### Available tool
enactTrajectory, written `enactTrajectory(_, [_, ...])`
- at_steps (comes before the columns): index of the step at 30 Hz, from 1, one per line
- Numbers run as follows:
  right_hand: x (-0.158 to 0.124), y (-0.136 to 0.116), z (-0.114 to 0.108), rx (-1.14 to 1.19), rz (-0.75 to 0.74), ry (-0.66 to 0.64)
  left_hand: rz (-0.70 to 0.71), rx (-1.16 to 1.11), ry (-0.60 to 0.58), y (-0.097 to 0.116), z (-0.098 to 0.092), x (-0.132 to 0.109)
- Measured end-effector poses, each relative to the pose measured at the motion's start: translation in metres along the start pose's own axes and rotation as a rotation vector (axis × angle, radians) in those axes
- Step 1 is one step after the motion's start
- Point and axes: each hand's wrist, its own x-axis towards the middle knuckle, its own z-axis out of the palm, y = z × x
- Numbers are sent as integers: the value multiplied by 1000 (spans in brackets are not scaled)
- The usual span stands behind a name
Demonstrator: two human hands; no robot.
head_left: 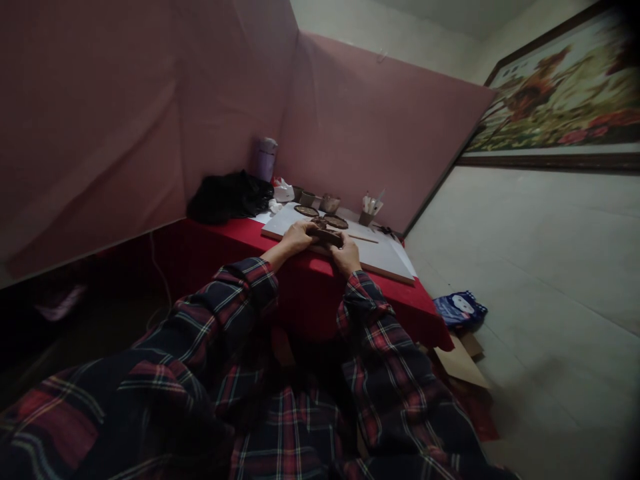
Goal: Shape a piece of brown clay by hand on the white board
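Between both hands, over the near edge of a pale board [385, 263], is a dark brown, flat, clay-like piece [326, 236]. My left hand [297, 237] grips its left end, and my right hand [347, 255] pinches its right end from the side. Just behind it lies a dark lump [320, 223], partly hidden. Farther back on the board are two round, dark brown discs, one on the left [306, 211] and one on the right [335, 221]. A thin wooden stick [364, 239] lies right of the hands.
A red cloth [395, 293] covers the table. Along its back stand small cups [330, 203], a tool holder [367, 217] and a purple bottle [266, 159]. A black bag [227, 197] lies at left. Dark scissors-like handles [389, 232] lie at right. Cardboard [463, 363] and a blue packet [460, 309] are beside the table.
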Motion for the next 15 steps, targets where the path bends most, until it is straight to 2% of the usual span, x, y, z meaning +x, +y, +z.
enactTrajectory(15, [-1, -2, -1, 12, 12, 9, -7, -4, 4, 1, -1, 1])
